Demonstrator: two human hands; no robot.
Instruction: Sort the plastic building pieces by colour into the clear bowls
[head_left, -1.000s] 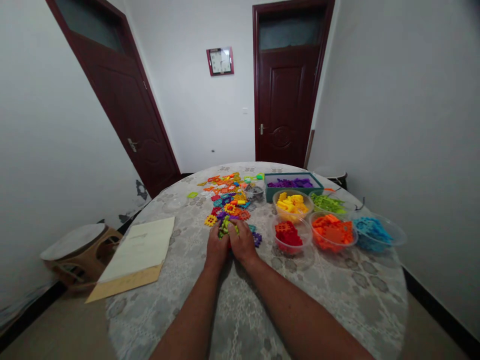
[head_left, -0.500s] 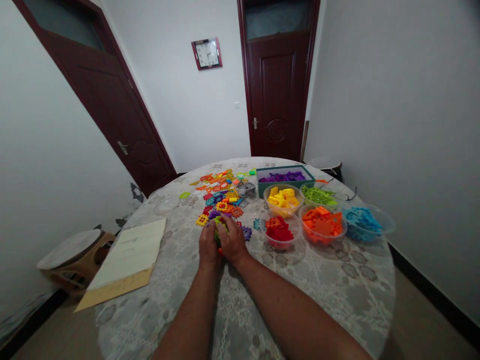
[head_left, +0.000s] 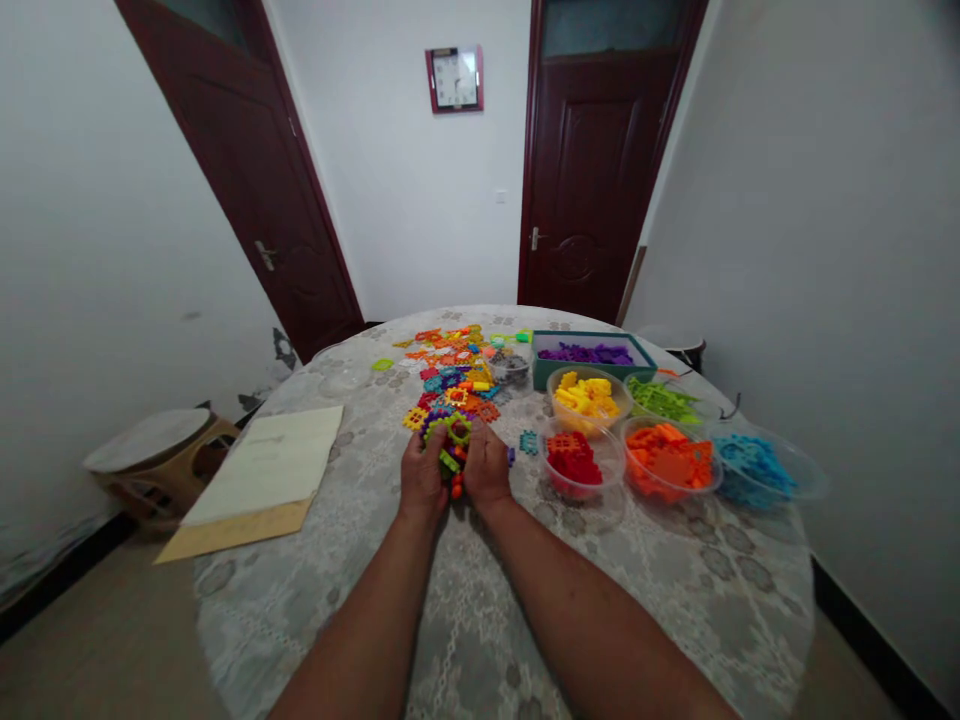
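Note:
Between my two hands is a cluster of joined plastic pieces [head_left: 452,455], with green on top and some red and orange lower down. My left hand [head_left: 422,472] grips its left side, fingers curled around it. On the right side, my right hand [head_left: 487,466] holds the same cluster with its thumb on top. Loose yellow, orange, blue and red pieces [head_left: 456,395] lie just beyond my hands. A teal piece [head_left: 529,442] rests on the cloth to the right of my right hand.
Clear bowls of red [head_left: 576,462], orange [head_left: 670,460], yellow [head_left: 587,400], green [head_left: 661,400] and blue pieces [head_left: 754,465] stand on the right. Behind them is a box [head_left: 540,375] of purple pieces. Paper [head_left: 262,465] lies at the left. A stool [head_left: 161,445] stands beyond the table's left edge.
The view has shifted, so the room and table appear moved. My hands have spread slightly apart around the cluster, and more of its green top shows.

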